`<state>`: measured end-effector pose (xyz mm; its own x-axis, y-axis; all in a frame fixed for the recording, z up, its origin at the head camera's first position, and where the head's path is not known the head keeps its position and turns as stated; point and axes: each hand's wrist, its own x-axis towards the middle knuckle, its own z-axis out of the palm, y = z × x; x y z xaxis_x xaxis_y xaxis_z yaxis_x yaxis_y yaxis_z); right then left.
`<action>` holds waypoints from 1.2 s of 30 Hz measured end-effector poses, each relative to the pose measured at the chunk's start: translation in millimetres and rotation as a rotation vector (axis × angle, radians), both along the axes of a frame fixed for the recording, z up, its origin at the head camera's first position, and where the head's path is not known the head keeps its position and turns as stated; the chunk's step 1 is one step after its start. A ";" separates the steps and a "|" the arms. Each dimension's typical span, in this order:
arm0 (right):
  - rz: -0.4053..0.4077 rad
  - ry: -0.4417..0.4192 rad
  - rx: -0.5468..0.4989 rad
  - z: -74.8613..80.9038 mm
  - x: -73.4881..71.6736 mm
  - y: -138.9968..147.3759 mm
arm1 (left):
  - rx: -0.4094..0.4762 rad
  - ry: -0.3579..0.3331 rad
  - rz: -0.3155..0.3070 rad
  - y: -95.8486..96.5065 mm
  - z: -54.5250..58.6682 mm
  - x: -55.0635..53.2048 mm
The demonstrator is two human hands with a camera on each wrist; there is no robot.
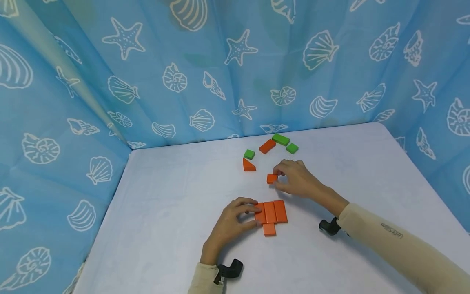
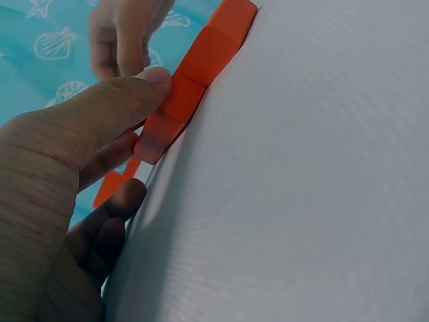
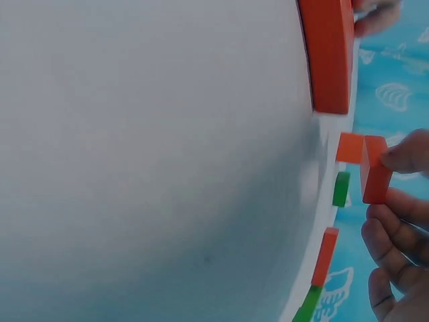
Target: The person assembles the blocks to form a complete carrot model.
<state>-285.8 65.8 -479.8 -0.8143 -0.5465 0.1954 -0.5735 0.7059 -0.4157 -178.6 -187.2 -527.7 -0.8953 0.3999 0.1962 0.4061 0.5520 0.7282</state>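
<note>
My right hand (image 1: 299, 179) pinches a small orange block (image 1: 272, 179) between thumb and fingers, above the middle of the table. In the right wrist view that small block (image 3: 375, 171) appears tilted upright, with the thumb on one edge. Nearer to me, three orange rectangular blocks (image 1: 269, 212) lie side by side, touching. Another small orange block (image 1: 269, 230) sits against the near edge of the middle one. My left hand (image 1: 232, 219) holds the leftmost rectangular block between thumb and fingers; in the left wrist view the thumb lies on the orange blocks (image 2: 181, 94).
Farther back lie an orange triangular block (image 1: 248, 165), a small green block (image 1: 249, 154), an orange rectangular block (image 1: 267, 146), a green rectangular block (image 1: 280, 139) and another small green block (image 1: 292, 148). A blue curtain (image 1: 205, 155) with shell prints borders the white table (image 1: 165, 196).
</note>
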 end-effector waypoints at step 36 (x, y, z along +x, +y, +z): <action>0.192 0.125 -0.060 -3.8 105.9 25.8 | 0.001 0.004 -0.016 -2.5 -4.9 -2.6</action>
